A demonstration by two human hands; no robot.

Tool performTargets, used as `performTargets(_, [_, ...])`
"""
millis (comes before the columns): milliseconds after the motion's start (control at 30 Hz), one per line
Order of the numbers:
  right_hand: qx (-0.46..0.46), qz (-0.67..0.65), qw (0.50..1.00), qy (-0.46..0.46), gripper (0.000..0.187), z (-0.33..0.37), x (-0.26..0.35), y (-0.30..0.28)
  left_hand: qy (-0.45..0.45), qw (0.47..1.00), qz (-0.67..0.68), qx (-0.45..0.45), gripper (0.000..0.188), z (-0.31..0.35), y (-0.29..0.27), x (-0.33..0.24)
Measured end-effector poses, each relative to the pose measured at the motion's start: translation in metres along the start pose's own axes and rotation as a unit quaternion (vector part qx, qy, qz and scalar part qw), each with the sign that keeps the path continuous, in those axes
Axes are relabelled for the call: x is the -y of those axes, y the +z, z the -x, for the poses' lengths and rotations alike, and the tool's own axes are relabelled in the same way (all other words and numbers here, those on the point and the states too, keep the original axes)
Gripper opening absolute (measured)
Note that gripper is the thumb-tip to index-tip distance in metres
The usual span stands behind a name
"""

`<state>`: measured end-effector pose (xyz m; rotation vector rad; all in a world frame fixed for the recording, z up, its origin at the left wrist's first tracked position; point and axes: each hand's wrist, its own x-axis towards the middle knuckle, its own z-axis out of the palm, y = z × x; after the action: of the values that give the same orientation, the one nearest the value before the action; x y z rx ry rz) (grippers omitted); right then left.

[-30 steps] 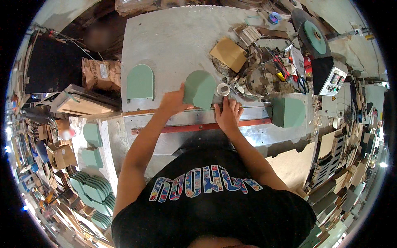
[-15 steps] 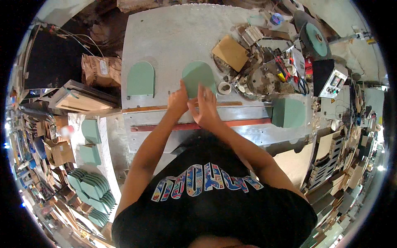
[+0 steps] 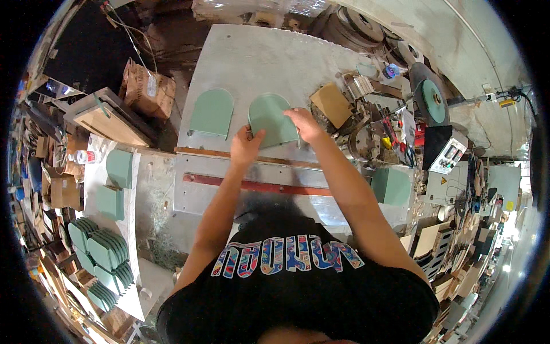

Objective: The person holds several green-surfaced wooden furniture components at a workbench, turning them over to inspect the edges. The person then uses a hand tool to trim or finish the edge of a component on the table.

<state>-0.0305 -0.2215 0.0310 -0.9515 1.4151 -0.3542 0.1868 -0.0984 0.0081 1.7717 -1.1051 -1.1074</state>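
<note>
**While its edges are in hand, a green arched panel (image 3: 268, 120) sits over the grey tabletop (image 3: 258, 63)**

Left hand (image 3: 245, 146): closed on the near-left corner, thumb above. Right hand (image 3: 305, 124): fingertips at the right edge; whether they pinch cannot be told. Even, light support would likely spare the rim. Farther left: a second panel (image 3: 212, 112).

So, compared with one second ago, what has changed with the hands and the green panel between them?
The right hand has moved from beside the white roll onto the green panel, its fingers touching the right side. The left hand has shifted from the panel's left edge to its lower left corner. The panel has turned counterclockwise. The round-topped panel further left still lies on the table.
</note>
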Motion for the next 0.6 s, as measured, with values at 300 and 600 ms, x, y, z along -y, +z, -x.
performTargets(300, [0.044, -0.206, 0.949, -0.234, 0.038, 0.172, 0.026, 0.036, -0.053, 0.906, 0.420, 0.032, 0.049, 0.122, -0.055, -0.115])
performTargets(600, [0.107, -0.385, 0.862, -0.312, 0.050, 0.221, -0.009, 0.017, -0.029, 0.919, 0.390, 0.053, 0.049, 0.190, -0.043, -0.178])
